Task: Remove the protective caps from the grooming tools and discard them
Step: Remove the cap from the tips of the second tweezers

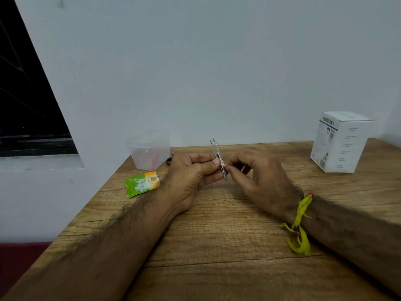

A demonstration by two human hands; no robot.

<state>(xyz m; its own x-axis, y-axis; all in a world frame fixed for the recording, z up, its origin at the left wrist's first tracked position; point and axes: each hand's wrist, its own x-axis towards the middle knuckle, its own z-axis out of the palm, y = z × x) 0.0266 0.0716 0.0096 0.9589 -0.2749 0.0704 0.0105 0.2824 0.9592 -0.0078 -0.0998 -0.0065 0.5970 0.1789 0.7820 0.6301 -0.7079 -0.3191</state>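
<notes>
A slim metal grooming tool (218, 158), seemingly a pair of tweezers, is held upright above the wooden table (217, 235), near its far edge and between the two hands. The left hand (188, 177) is curled round the tool's middle, with the thumb pressed along the shaft and the fingers (208, 162) folded behind it. The right hand (260, 172) is brought in from the other side, and its thumb and forefinger are pinched on a small pale piece (224, 165) at the lower part of the tool; whether this piece is a protective cap cannot be told for certain. The two thin upper ends of the tool are seen bare and slightly apart against the wall.

A clear plastic container (149, 148) is set on the far left corner of the table, just beside the left hand. No lid is seen on it, and something small and pink-red (154, 162) is seen through its wall near the bottom; what it is cannot be made out. A small dark object (170, 159) is partly hidden between the container and the left hand. A green and orange sachet (142, 184) is laid flat in front of the container, at the table's left edge. A closed white printed box (340, 142) is stood at the far right of the table, well apart from the hands. A yellow thread band (300, 222) is tied round the right wrist.
</notes>
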